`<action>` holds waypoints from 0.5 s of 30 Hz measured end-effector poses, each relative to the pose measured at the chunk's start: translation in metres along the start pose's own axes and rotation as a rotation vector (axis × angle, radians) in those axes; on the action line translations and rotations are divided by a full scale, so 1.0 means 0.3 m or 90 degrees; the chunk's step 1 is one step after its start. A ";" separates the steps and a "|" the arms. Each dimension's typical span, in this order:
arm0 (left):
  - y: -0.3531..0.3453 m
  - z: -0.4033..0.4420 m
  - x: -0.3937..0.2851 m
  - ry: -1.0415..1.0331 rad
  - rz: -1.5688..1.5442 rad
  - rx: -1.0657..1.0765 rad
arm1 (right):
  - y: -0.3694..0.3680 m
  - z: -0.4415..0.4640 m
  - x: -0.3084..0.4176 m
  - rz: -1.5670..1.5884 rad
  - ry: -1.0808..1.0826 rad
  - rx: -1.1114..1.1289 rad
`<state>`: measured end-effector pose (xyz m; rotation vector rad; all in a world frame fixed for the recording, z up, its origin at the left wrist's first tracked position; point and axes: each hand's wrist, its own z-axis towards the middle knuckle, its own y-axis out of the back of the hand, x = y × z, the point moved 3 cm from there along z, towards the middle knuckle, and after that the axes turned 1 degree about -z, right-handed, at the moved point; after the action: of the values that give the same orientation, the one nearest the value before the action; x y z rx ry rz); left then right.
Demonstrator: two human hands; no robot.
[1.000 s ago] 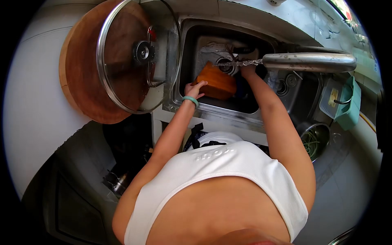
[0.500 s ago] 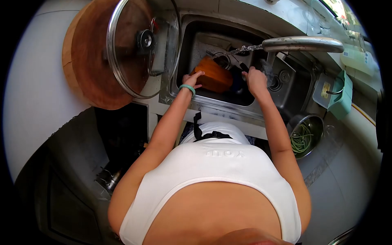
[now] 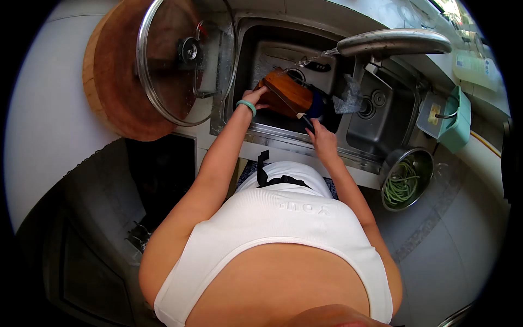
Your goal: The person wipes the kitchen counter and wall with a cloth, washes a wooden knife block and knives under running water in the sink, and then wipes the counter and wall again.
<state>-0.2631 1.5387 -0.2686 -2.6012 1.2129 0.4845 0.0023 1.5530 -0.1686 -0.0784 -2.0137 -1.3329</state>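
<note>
An orange-brown wooden block (image 3: pixel 291 92) with a dark blue end lies tilted in the larger sink basin (image 3: pixel 261 54). My left hand (image 3: pixel 254 99), with a green band at the wrist, is closed on the block's left end. My right hand (image 3: pixel 323 140) grips a knife (image 3: pixel 301 116) by its dark handle. Its blade runs along the near face of the block, pointing toward my left fingers; the tip is hard to make out. Water pours from the faucet (image 3: pixel 392 42) onto the block's far end. Behind it rests another dark-handled utensil (image 3: pixel 318 66).
A glass lid (image 3: pixel 141 60) stands over a round wooden board (image 3: pixel 109 82) on the left. A clear plastic bag (image 3: pixel 350 97) hangs at the divider near the small basin (image 3: pixel 376 131). On the right are a metal bowl of green beans (image 3: pixel 402 185) and a green caddy (image 3: pixel 456 122).
My right hand has moved nearer and left, bringing the knife blade against the block. The block has shifted slightly under my left hand. Water still runs.
</note>
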 end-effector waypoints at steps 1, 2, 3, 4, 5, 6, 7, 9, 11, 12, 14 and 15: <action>0.000 0.010 0.002 -0.001 -0.004 -0.004 | 0.001 0.002 0.006 -0.020 -0.007 0.017; 0.001 0.020 0.004 -0.001 -0.008 -0.009 | 0.001 0.005 0.009 -0.041 -0.013 0.034; -0.003 0.016 0.002 -0.001 -0.006 -0.008 | 0.001 0.009 0.009 -0.040 -0.015 0.032; -0.005 0.011 0.002 -0.008 0.002 -0.014 | -0.003 0.014 0.007 -0.047 -0.019 0.049; -0.004 0.005 0.001 -0.015 0.009 -0.020 | -0.009 0.018 0.007 -0.054 -0.024 0.067; 0.000 0.015 0.004 -0.015 0.010 -0.020 | -0.016 0.020 0.007 -0.053 -0.024 0.067; 0.004 0.025 0.006 -0.011 0.015 -0.015 | -0.027 0.020 0.007 -0.046 -0.034 0.070; -0.005 0.030 0.012 -0.006 0.020 -0.006 | -0.031 0.026 0.004 -0.042 -0.047 0.073; -0.009 0.014 0.010 -0.017 0.015 0.018 | -0.031 0.041 0.011 -0.051 -0.059 0.064; -0.011 0.006 0.005 -0.018 0.015 0.018 | -0.034 0.051 0.018 -0.050 -0.058 0.064; -0.019 -0.008 0.002 -0.006 0.010 -0.039 | -0.032 0.055 0.024 -0.073 -0.076 0.064; -0.029 -0.020 -0.010 -0.009 0.011 -0.035 | -0.028 0.055 0.027 -0.075 -0.076 0.060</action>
<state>-0.2569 1.5443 -0.2612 -2.6312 1.2353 0.5457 -0.0159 1.5602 -0.1739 0.0037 -2.2094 -1.3302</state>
